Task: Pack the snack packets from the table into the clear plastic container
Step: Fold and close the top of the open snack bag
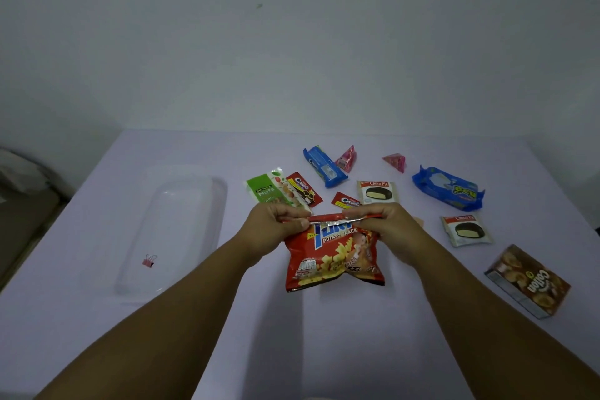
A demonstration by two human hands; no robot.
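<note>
Chip bag [334, 256]: on the surface, top edge folded over, pinched by left hand [276, 224] and right hand [386, 224] fingers. Step: sealing, apparently. Container [194, 191]: left of the fingers, holding a clip [149, 260]. Next: probably clip, then pack. Other packets lie beyond the fingers.

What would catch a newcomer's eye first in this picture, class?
First, the red potato snack bag at the centre, its folded top pinched by the left hand and right hand. Next, bright packets scattered beyond and to the right, and the clear plastic container on the left holding only a pink binder clip.
</note>
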